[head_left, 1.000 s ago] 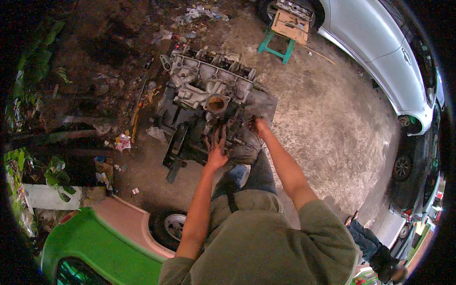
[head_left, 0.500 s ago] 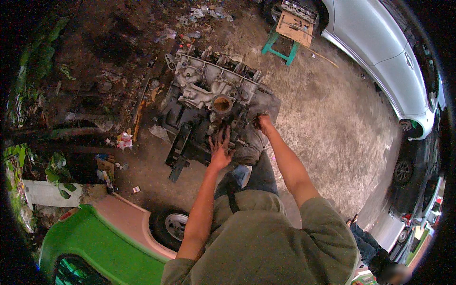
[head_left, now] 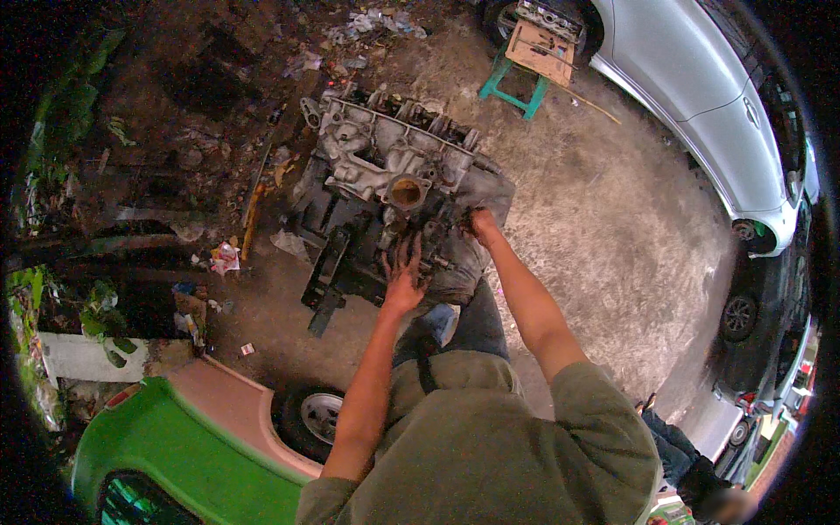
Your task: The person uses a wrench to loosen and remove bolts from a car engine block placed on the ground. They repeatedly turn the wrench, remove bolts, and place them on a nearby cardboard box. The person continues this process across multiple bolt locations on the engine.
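A greasy car engine (head_left: 385,153) stands in front of me, with its grey metal head on the far side and a round, rusty-brown port (head_left: 407,192) facing up. My left hand (head_left: 404,278), its fingers blackened, lies on the engine's near side with the fingers spread. To its right, my right hand (head_left: 480,226) is closed at the engine's right side. Whatever its fingers grip there is too dark and small to make out. A dark metal bracket (head_left: 328,276) juts from the engine's near left.
A green stool (head_left: 529,74) with a board and metal parts on it stands far right, by a silver car (head_left: 682,79). Litter (head_left: 376,26) covers dark soil at the far left. A green vehicle (head_left: 192,446) is close at my left; a person (head_left: 691,468) is behind on the right.
The whole view has shifted very slightly. Both hands stay at the same places on the engine, with no clear change in their grip.
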`<state>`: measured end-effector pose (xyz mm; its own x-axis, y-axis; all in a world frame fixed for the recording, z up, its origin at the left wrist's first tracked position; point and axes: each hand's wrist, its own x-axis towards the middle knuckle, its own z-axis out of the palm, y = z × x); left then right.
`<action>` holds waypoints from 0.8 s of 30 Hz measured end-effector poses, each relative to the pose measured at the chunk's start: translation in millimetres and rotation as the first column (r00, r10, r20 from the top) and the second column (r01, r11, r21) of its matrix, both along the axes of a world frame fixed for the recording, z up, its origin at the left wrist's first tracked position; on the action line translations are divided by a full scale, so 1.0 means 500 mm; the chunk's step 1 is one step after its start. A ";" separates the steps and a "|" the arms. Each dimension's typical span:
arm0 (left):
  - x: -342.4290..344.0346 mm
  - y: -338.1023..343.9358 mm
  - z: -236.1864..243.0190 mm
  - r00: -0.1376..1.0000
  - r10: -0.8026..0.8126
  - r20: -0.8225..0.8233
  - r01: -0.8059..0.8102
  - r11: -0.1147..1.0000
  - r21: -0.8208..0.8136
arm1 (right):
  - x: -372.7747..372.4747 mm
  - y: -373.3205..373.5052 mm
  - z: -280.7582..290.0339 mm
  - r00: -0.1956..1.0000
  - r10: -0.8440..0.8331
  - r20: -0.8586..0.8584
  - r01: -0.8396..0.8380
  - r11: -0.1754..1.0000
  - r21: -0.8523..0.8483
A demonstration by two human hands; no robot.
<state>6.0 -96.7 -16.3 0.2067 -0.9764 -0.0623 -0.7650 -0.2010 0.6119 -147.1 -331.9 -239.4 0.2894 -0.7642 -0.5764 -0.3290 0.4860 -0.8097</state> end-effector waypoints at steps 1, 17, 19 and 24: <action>0.000 0.001 0.001 1.000 -0.006 0.001 0.006 1.000 -0.007 | 0.000 0.001 -0.005 0.996 -0.014 0.089 0.013 1.000 0.006; 0.000 0.002 0.004 1.000 0.007 0.012 -0.007 1.000 0.013 | 0.028 0.155 0.267 0.953 -0.019 -0.303 -0.171 0.793 -0.585; 0.000 0.000 0.012 1.000 0.012 -0.004 -0.012 0.999 0.053 | 0.018 0.205 0.310 0.938 -0.025 -0.345 -0.247 0.650 -0.719; -0.002 -0.001 0.026 0.999 0.013 -0.039 -0.010 0.998 0.066 | -0.007 0.256 0.310 0.921 -0.128 -0.368 -0.241 0.554 -0.796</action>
